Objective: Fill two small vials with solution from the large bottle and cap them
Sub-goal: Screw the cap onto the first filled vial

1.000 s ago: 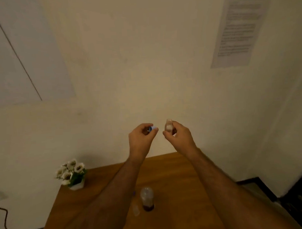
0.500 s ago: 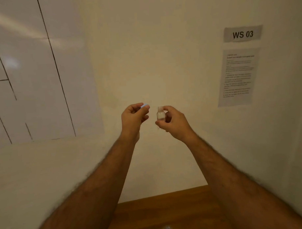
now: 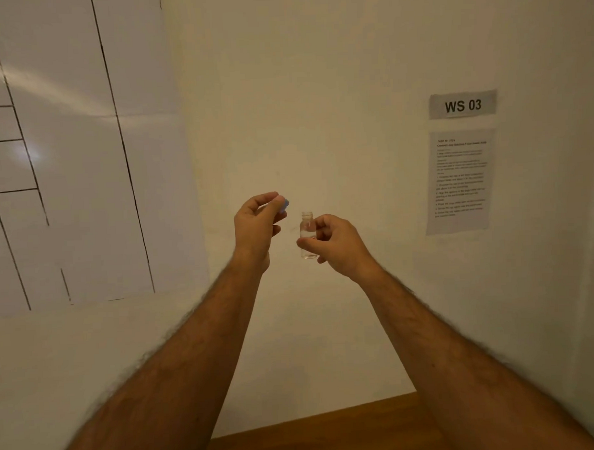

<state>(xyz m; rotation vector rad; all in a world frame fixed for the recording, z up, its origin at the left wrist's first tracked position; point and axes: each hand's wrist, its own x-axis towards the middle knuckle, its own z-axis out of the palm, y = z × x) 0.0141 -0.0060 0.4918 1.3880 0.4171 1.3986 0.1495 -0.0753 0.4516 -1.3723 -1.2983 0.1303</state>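
Clear vial (image 3: 308, 236), small, uncapped, upright, held up in front of the wall w/ the WS 03 sign (image 3: 462, 105) off to its right. Right hand (image 3: 336, 245) pinches its body, thumb across the front. Pale blue cap (image 3: 284, 205) just left of the vial's neck, apart from it, pinched in left hand (image 3: 257, 226) fingertips. Handling est.: light, rigid, smooth, prob. slippery if wet. Best held mid-body, below the thread, leaving the neck free for the cap.
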